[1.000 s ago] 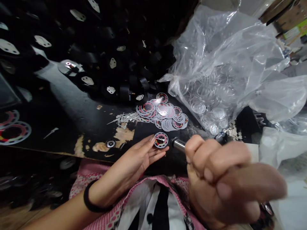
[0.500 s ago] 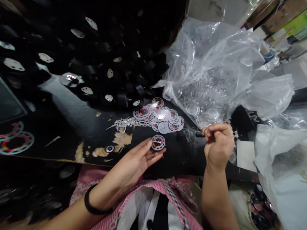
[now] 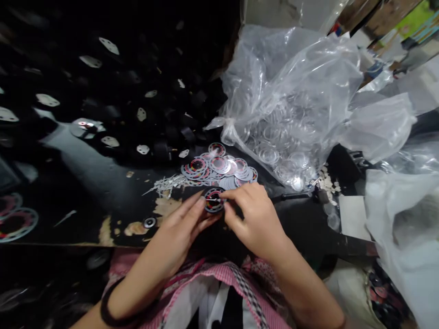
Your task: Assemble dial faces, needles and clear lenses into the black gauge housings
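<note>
My left hand (image 3: pixel 181 228) holds a small round gauge dial (image 3: pixel 213 201) between its fingertips, just above the black worktable (image 3: pixel 103 201). The dial is black with red and white bands and carries a thin white pointer. My right hand (image 3: pixel 255 214) meets it from the right, with thumb and forefinger pinched at the pointer and the dial's edge. A pile of similar dials (image 3: pixel 219 167) lies just beyond the hands. A heap of thin white pointers (image 3: pixel 166 183) lies to its left.
A clear plastic bag of round transparent lenses (image 3: pixel 291 119) fills the right back. Black gauge housings with white backs (image 3: pixel 137 109) are heaped at the back left. A dark tool (image 3: pixel 295 196) lies right of my hands. More plastic bags (image 3: pixel 401 219) sit far right.
My right hand, raised with a tool a second ago, has put the tool down at the right and come left to pinch the dial in my left hand. The view has shifted slightly.
</note>
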